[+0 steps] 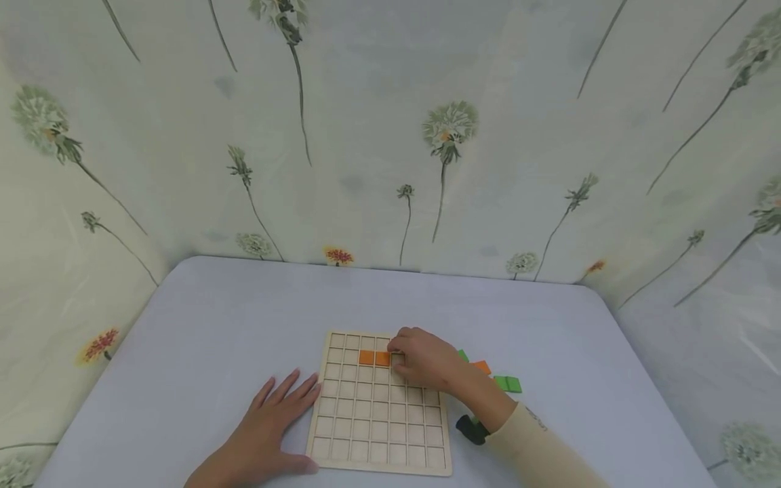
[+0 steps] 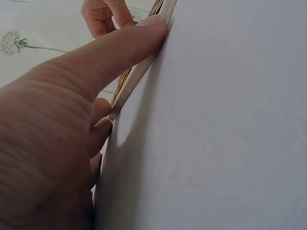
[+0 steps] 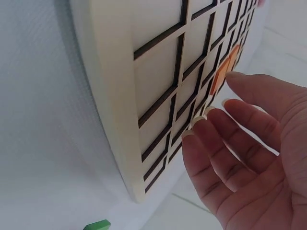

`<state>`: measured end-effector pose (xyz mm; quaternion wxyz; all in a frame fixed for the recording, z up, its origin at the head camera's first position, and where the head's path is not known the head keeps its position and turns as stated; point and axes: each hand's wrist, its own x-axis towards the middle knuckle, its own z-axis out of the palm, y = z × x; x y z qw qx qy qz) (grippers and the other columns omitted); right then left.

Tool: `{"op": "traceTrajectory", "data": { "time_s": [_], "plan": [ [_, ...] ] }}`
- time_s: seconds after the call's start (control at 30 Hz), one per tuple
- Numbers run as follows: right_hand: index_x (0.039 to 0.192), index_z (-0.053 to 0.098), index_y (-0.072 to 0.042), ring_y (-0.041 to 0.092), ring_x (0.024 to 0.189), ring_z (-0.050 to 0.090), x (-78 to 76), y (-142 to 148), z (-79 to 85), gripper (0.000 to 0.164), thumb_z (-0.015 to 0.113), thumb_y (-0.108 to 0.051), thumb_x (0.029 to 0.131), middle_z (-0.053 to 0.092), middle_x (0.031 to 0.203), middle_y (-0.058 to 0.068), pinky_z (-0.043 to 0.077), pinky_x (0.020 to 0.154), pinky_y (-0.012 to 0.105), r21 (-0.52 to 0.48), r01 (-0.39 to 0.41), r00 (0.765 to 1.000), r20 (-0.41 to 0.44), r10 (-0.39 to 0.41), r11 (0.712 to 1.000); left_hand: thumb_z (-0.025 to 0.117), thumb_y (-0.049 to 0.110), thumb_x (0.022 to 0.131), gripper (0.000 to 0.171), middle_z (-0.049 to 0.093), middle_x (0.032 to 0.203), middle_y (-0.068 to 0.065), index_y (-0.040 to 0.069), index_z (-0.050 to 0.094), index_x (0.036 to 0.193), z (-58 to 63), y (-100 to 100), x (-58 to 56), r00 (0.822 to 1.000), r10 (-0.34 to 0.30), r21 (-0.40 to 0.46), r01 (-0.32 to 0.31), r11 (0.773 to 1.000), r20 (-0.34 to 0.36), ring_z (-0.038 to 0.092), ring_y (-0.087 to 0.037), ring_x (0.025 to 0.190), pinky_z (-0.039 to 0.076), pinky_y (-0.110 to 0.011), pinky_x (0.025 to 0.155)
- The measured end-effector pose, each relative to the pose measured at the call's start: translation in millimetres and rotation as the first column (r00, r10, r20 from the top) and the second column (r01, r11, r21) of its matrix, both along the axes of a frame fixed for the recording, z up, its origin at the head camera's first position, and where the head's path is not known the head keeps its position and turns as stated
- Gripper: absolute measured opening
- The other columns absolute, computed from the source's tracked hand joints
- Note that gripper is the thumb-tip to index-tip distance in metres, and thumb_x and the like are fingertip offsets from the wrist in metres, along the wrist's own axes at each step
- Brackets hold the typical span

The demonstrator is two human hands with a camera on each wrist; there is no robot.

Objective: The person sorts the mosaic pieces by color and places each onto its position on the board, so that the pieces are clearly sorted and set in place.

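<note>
A square wooden grid board (image 1: 379, 412) lies on the table. An orange piece covering two cells (image 1: 375, 358) sits in its second row from the far edge; whether it is one piece or two tiles I cannot tell. My right hand (image 1: 424, 359) hovers over the board just right of the orange. Its thumb and slightly bent fingers (image 3: 218, 170) are apart, with nothing seen between them. My left hand (image 1: 262, 427) lies spread at the board's left side, fingertips by the edge. In the left wrist view, its thumb (image 2: 139, 40) touches the board's rim.
Right of the board, partly behind the right forearm, lie green pieces (image 1: 508, 384), an orange piece (image 1: 482, 367) and a dark object (image 1: 471, 430) beside something green. A white cloth covers the table (image 1: 244, 305). A curtain with dandelion prints (image 1: 366, 135) hangs behind and at both sides.
</note>
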<state>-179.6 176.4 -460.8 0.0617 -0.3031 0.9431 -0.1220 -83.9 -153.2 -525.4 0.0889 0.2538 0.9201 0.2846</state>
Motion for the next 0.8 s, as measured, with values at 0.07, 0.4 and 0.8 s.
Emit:
{"op": "traceTrajectory", "data": {
  "time_s": [0.07,0.4,0.8],
  "plan": [
    [0.118,0.075,-0.008,0.021,0.109,0.066,0.5,2,0.3,0.024,0.074,-0.012,0.094,0.070,0.114,0.002,0.058,0.094,0.038,0.000,0.007,1.000,0.009,-0.007,1.000,0.076,0.079,0.070,0.119,0.023,0.172,0.011,0.020,0.036,0.165,-1.1,0,0.3,1.000,-0.001,-0.002,0.001,1.000,0.000,0.006,-0.024,0.161,-0.008,-0.047,0.127],
    [0.121,0.073,-0.008,0.018,0.108,0.066,3.9,12,0.5,0.027,0.075,-0.015,0.095,0.067,0.115,0.000,0.057,0.096,0.040,-0.022,0.056,0.997,0.062,-0.055,0.998,0.076,0.078,0.072,0.118,0.023,0.172,0.010,0.019,0.035,0.165,0.5,-1,2.1,1.000,-0.002,0.001,0.002,1.000,-0.011,0.007,-0.024,0.161,-0.008,-0.047,0.127],
    [0.119,0.073,-0.008,0.016,0.097,0.064,5.6,22,-3.4,0.026,0.073,-0.013,0.093,0.067,0.113,0.001,0.058,0.086,0.037,-0.018,0.023,1.000,0.005,-0.023,1.000,0.072,0.082,0.073,0.117,0.022,0.172,0.011,0.021,0.034,0.165,-3.9,-2,-0.5,0.999,-0.017,-0.038,0.015,0.999,-0.048,0.007,-0.023,0.161,-0.007,-0.047,0.128]
  ]
}}
